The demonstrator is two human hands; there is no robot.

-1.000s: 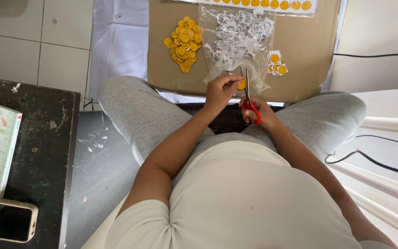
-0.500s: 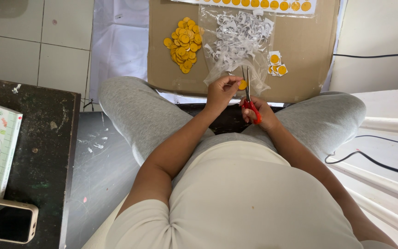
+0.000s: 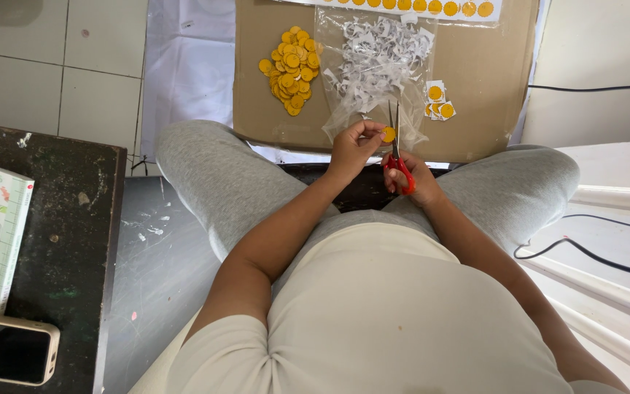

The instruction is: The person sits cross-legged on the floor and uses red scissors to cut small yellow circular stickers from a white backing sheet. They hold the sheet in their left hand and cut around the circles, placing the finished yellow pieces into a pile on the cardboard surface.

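- Sticker work sits at frame centre: a small yellow round sticker is pinched in the fingertips of the left hand, just above the person's lap.
- Red-handled scissors are gripped by the right hand, fingers curled through the loops, blades pointing up and touching the sticker's edge.
- Risk, as I judge it: the blades lie very near the left fingertips, so a hasty snip could nick skin or cut into the yellow disc.
- Just above, a clear plastic bag of white paper scraps lies on a cardboard sheet; a trimmed scrap could miss it and drop to the floor.
- Upper left of the cardboard holds a pile of cut yellow discs; a knee bump could scatter them.
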